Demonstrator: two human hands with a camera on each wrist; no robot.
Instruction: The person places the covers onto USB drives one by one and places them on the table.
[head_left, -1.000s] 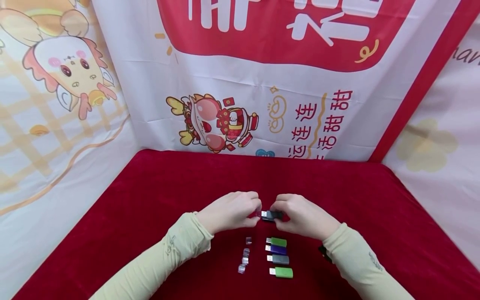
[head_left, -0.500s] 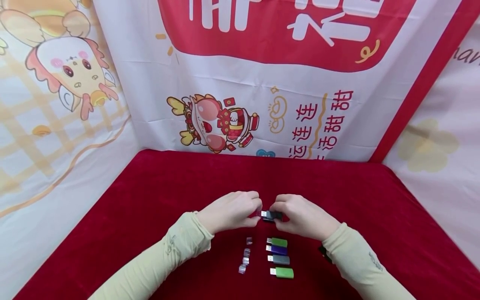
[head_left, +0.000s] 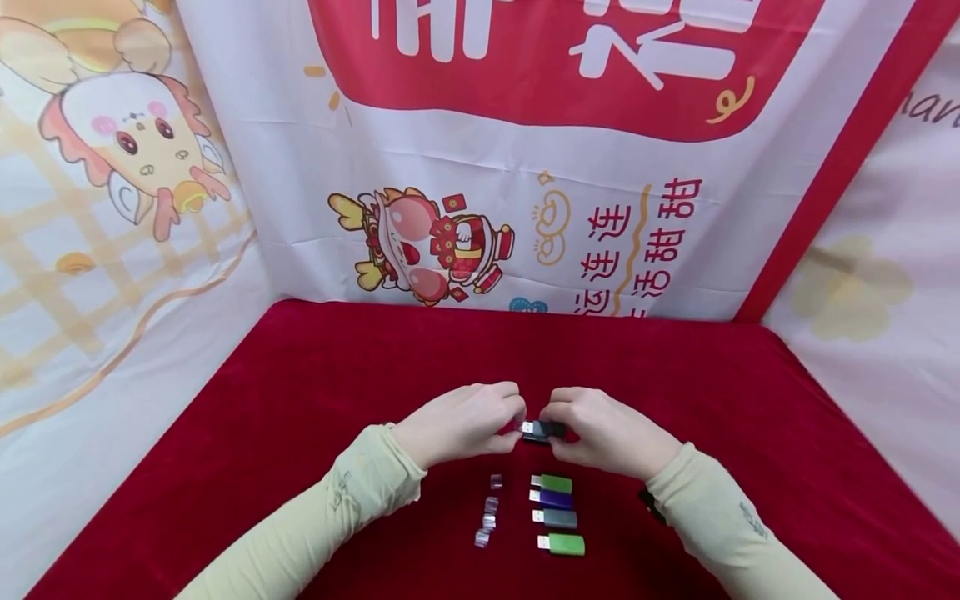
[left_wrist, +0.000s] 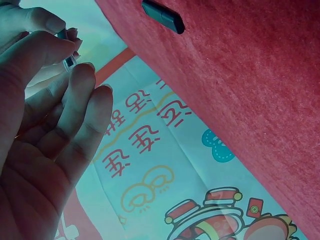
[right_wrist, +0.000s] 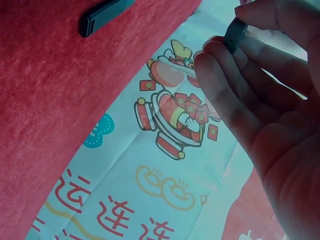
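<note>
Over the red cloth, my left hand [head_left: 471,421] and right hand [head_left: 609,429] meet fingertip to fingertip. The right hand pinches a dark USB stick [head_left: 550,429], its silver plug pointing left. Between the left thumb and fingers is a small clear cap [left_wrist: 70,63], mostly hidden, close to the plug; whether the cap is on the plug I cannot tell. In the right wrist view the dark body of the USB stick [right_wrist: 235,35] shows between the fingers. Another black USB stick [left_wrist: 163,16] lies on the cloth beneath the hands.
Nearer me, a column of uncapped USB sticks, green [head_left: 556,483], purple [head_left: 555,500], grey [head_left: 558,519] and bright green [head_left: 566,544], lies with plugs leftward. Several clear caps [head_left: 490,504] lie left of them. Printed curtains [head_left: 450,150] stand behind the red cloth [head_left: 360,358].
</note>
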